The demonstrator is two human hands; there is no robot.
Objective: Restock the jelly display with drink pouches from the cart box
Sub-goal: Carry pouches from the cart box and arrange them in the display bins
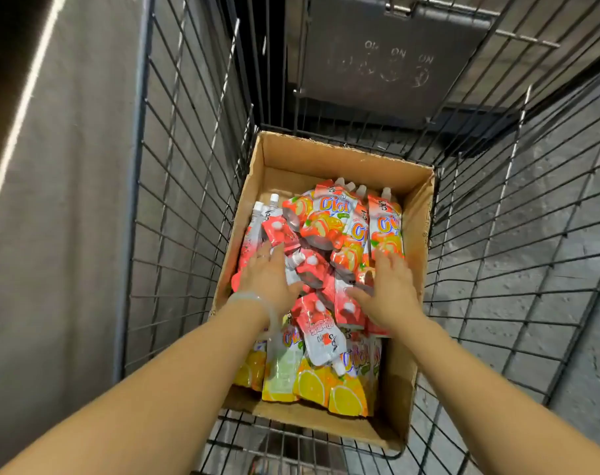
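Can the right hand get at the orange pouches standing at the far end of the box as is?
Probably yes. The right hand already lies on the pile just short of the orange pouches; the box is open-topped and nothing covers them.

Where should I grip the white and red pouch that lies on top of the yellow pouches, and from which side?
Pinch the white and red pouch across its flat body, from above. It lies loose on top, its cap pointing toward the person, so the fingers can probably close over both long edges.
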